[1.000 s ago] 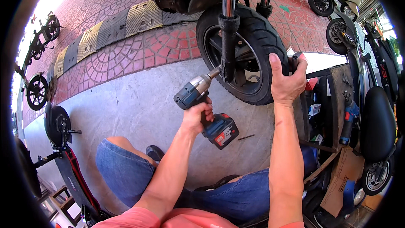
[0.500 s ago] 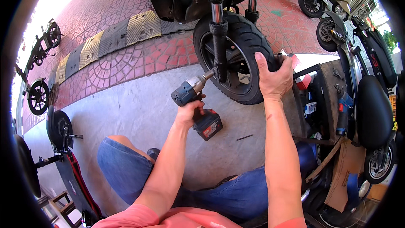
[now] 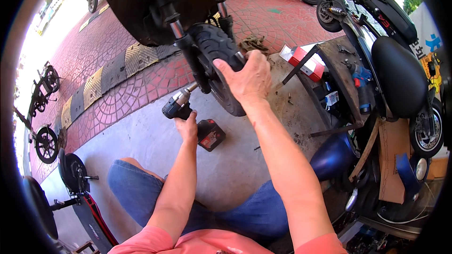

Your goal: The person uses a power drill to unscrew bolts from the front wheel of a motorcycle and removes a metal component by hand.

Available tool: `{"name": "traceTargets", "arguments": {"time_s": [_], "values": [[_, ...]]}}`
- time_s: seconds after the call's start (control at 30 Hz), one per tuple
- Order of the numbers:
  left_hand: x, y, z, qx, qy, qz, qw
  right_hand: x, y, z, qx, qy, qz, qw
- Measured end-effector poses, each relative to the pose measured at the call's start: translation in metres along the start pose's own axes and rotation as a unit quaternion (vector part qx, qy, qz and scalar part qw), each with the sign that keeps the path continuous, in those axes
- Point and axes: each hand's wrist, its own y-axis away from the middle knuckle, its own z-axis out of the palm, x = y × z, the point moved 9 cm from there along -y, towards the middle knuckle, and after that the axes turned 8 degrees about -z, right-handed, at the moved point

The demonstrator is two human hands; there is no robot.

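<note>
My left hand (image 3: pixel 187 126) is wrapped around the grip of a cordless impact wrench (image 3: pixel 177 104), a dark tool with a metal nose and a red-and-black battery. The socket on its nose meets the lower end of the left fork leg (image 3: pixel 186 49), by the axle of the front wheel (image 3: pixel 221 95). My right hand (image 3: pixel 252 77) grips that wheel from the right, its thumb across the black tire (image 3: pixel 214 42). A short metal cylinder (image 3: pixel 240 58) shows beside its curled fingers; their tips are hidden. Above hangs the dark front body (image 3: pixel 141 9) of a scooter.
To the right stands a metal tool stand (image 3: pixel 336 66) with a blue-and-red power drill (image 3: pixel 361 76) and a red-and-white box (image 3: pixel 306 63). Scooters (image 3: pixel 400 77) crowd the right side. A kick scooter (image 3: pixel 89 211) stands at left. Beyond the wheel runs a yellow-and-black speed bump (image 3: pixel 113 70).
My view has swung right, so the wheel and both hands appear farther left. The wheel and fork look tilted compared with before. Both hands keep their hold, and the socket stays at the axle.
</note>
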Motion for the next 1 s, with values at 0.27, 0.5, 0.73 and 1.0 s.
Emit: {"name": "traceTargets", "arguments": {"time_s": [0.27, 0.5, 0.73, 1.0], "values": [[0.024, -0.05, -0.027, -0.01, -0.135, -0.035, 0.99, -0.037, 0.034, 0.007, -0.087, -0.119, -0.033, 0.988], [0.051, -0.033, -0.007, -0.079, -0.126, -0.052, 0.988, -0.026, 0.041, 0.008, -0.121, -0.135, -0.03, 0.983], [0.035, -0.05, -0.019, -0.091, -0.12, -0.054, 0.987, -0.016, 0.041, 0.013, 0.065, -0.179, -0.142, 0.971], [0.044, -0.008, -0.022, -0.063, -0.099, -0.023, 0.993, 0.032, 0.015, 0.016, 0.1, -0.123, -0.132, 0.979]]}}
